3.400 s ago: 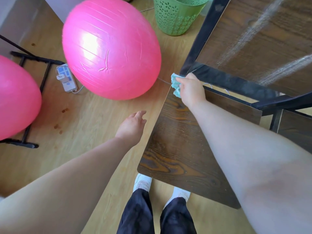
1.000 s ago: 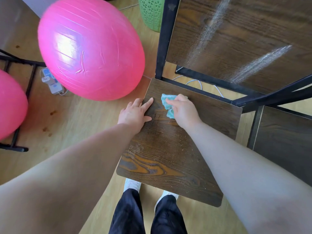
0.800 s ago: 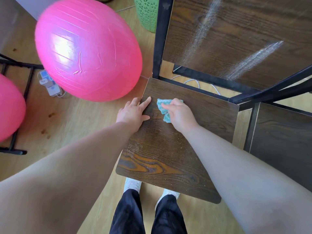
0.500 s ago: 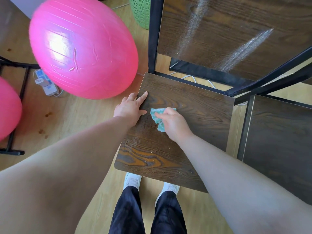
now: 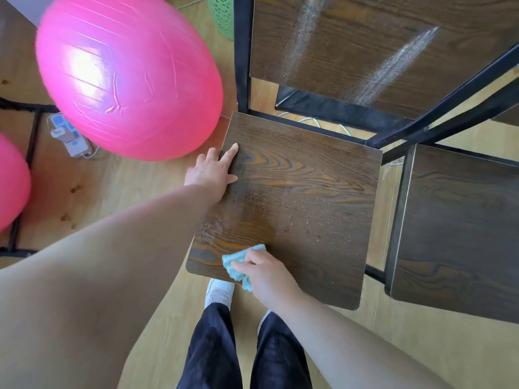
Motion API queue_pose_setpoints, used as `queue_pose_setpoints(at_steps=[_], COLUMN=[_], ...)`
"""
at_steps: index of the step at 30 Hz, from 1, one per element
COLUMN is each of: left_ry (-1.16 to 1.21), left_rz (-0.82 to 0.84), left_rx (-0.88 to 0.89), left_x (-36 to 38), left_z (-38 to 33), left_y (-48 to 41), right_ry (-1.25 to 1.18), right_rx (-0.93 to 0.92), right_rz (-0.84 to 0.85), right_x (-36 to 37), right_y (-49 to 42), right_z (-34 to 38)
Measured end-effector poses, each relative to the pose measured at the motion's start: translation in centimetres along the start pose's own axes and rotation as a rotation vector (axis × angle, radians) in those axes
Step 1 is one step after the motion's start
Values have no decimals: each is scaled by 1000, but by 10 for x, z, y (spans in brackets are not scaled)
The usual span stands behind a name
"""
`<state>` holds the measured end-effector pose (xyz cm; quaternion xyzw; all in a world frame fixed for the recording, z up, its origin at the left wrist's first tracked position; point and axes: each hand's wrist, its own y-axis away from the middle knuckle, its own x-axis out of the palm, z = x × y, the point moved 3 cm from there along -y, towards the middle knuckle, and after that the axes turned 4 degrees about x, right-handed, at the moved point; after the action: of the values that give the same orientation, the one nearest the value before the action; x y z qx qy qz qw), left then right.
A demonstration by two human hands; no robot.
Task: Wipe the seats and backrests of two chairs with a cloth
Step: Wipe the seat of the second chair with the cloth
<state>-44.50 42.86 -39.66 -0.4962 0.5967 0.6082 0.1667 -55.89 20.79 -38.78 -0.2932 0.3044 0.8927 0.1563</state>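
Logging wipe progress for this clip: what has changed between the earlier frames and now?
The right hand drew the cloth along the seat from its far left corner to the near left corner. The left hand came down from the air to rest on the seat's left edge. Unchanged: grip on the cloth, pink ball, second chair.

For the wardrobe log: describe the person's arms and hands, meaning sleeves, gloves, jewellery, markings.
The left hand and right hand wear no gloves, and no ring, watch or bracelet shows. Both arms are bare as far as the picture shows; no sleeve is in view.
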Motion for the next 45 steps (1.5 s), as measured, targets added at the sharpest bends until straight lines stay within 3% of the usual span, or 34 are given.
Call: queue_pose_setpoints(at_steps=[5,7,9,12,17,27,45], left_ry=[29,30,29,3,-72,-100,-114], left_rz=[0,0,9,10,7,18,3], left_rx=[0,0,-14,-43,-61,-67,-65], left_x=[0,1,2,2,1,1,0], left_z=[4,4,4,1,-1,-1,-1], left_y=[-2,-2,-1,-2,-4,-4,-3], right_ry=[-70,-193,-271,-168,-51,-237,-298], right_rx=[-8,52,101,196,294,440,438], right_rz=[17,-56,-233,-416,-484,-423,-281], right_x=[-18,-55,-103,-168,-233,-219,-159], right_y=[3,-5,-22,-65,-126,-144,-77], right_z=[3,-4,-23,-60,-101,-122,-77])
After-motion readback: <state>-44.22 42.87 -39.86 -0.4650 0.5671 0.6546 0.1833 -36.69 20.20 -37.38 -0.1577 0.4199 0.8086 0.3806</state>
